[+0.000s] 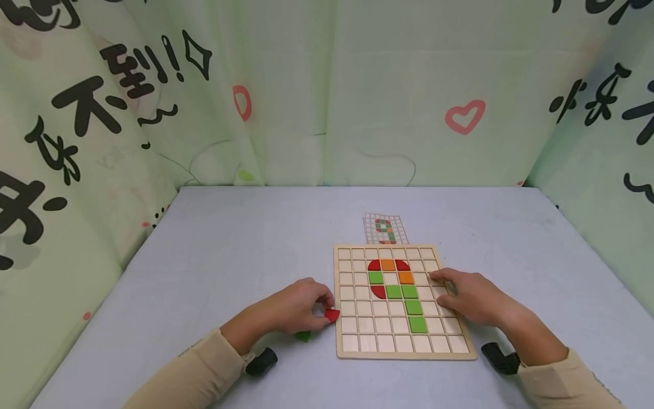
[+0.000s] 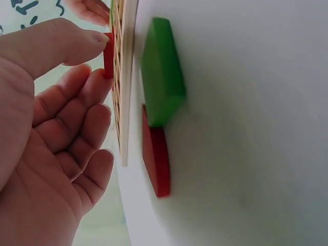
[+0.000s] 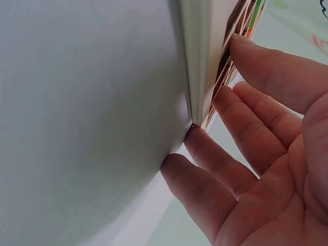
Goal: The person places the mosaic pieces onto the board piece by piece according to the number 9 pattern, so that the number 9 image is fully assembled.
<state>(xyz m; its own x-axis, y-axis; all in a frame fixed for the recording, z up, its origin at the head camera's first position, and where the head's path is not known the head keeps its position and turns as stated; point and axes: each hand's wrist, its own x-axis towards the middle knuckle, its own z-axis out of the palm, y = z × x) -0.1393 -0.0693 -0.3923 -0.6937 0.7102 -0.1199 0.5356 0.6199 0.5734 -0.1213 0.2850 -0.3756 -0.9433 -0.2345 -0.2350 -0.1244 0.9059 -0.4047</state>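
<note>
A wooden grid board (image 1: 406,356) lies on the table, with red, orange and green pieces set in several of its cells. By its left edge my left hand (image 1: 293,307) pinches a red piece (image 2: 108,56) between thumb and finger. Under that hand a green piece (image 2: 164,72) and another red piece (image 2: 156,159) lie on the table, mostly hidden in the head view. My right hand (image 1: 477,298) rests on the board's right side. In the right wrist view its thumb and fingers (image 3: 251,125) touch the frame and grid, loosely spread.
Behind the board a small printed card (image 1: 375,230) shows a coloured grid pattern, its lower part covered by the board. The white table (image 1: 245,227) reaches back to a patterned curtain (image 1: 388,85). Black wrist devices (image 1: 261,362) sit below both wrists.
</note>
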